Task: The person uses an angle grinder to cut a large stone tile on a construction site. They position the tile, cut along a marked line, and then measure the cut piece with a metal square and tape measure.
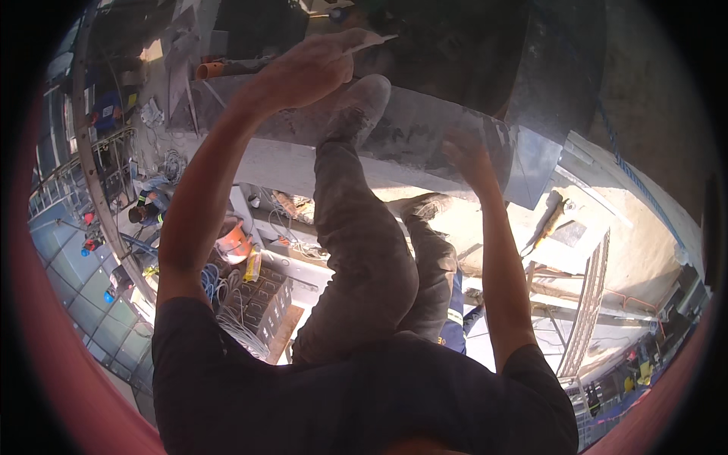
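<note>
My left hand is stretched forward over a dark recess, with its fingers closed on a thin pale pointed stick. The stick's exact kind does not show. Lower and to the right, my right hand reaches to the grey sheet-covered ledge, fingers stretched out and somewhat blurred in shadow. Nothing shows in it; whether it presses on the ledge I cannot tell. Between my hands a dusty shoe of mine is raised onto the ledge, with my other shoe lower down.
An orange pipe end lies left of my left hand. Below are an orange bucket, coiled cables and stacked blocks. A yellow-handled tool lies at right, near a metal ladder-like frame. Other people work far below.
</note>
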Demonstrator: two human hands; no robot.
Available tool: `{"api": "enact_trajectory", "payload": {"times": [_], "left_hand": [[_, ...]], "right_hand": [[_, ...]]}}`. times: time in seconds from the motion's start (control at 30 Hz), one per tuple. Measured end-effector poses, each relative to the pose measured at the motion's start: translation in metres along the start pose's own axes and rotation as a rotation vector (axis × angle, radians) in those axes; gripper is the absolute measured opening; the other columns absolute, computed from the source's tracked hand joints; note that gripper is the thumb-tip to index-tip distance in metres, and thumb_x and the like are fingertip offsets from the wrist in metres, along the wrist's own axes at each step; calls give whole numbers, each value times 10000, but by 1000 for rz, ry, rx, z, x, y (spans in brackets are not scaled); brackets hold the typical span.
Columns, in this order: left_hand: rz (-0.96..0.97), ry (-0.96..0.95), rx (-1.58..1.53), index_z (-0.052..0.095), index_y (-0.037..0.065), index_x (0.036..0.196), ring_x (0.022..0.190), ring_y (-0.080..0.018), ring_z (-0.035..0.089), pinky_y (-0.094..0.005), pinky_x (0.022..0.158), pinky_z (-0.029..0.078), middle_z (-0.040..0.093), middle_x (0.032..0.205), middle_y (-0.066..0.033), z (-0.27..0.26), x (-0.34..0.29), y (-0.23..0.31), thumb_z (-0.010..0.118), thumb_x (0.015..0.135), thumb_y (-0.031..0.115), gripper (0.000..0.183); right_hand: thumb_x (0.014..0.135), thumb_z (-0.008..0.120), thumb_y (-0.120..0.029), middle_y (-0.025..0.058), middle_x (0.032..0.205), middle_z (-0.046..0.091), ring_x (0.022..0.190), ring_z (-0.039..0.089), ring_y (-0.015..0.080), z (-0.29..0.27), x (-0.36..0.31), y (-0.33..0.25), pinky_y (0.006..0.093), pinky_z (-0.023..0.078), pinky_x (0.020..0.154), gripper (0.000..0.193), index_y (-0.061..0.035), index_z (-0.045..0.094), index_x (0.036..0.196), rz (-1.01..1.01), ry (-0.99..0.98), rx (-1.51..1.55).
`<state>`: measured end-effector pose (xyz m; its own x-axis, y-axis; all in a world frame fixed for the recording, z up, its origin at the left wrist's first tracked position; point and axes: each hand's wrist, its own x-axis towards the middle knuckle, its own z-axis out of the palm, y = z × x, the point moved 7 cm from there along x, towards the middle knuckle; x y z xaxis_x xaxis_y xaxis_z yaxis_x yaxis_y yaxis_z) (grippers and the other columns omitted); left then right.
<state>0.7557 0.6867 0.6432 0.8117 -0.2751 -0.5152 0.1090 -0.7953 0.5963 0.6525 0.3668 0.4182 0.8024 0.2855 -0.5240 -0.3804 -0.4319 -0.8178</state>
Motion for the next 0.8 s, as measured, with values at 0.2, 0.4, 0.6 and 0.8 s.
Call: {"api": "enact_trajectory", "payload": {"times": [0.2, 0.4, 0.6, 0.8], "left_hand": [[73, 319, -1086, 468, -81, 1546, 664, -129, 479, -315, 659, 442, 523, 802, -17, -17, -10, 161, 524, 905, -21, 646], [125, 313, -1153, 390, -69, 1601, 995, -188, 465, -355, 881, 408, 512, 1112, -114, -13, 16, 195, 728, 955, 246, 795], [152, -92, -134, 571, 45, 1602, 1271, -291, 711, -395, 1091, 534, 698, 1448, -238, 182, 87, 105, 694, 1036, 629, 823], [71, -322, -411, 559, 93, 1616, 1295, -356, 712, -456, 1090, 526, 718, 1440, -231, 304, 130, 77, 719, 1056, 416, 667]], "right_hand": [[952, 877, -417, 210, 1688, 507, 1500, 550, 404, 52, -72, -185, 509, 552, 1113, 976, -83, 371, 1717, -607, 102, -54], [1001, 817, -317, 218, 1163, 784, 1098, 766, 413, -1, -87, -153, 480, 614, 923, 701, -42, 533, 1580, -492, 223, -33], [1076, 748, -333, 141, 998, 830, 909, 794, 204, -114, -73, -88, 352, 599, 836, 432, 14, 766, 1333, -271, 274, 128], [1077, 751, -365, 166, 1238, 793, 1112, 753, 200, -159, 4, -28, 340, 610, 902, 509, 14, 713, 1414, -124, 178, 144]]}}
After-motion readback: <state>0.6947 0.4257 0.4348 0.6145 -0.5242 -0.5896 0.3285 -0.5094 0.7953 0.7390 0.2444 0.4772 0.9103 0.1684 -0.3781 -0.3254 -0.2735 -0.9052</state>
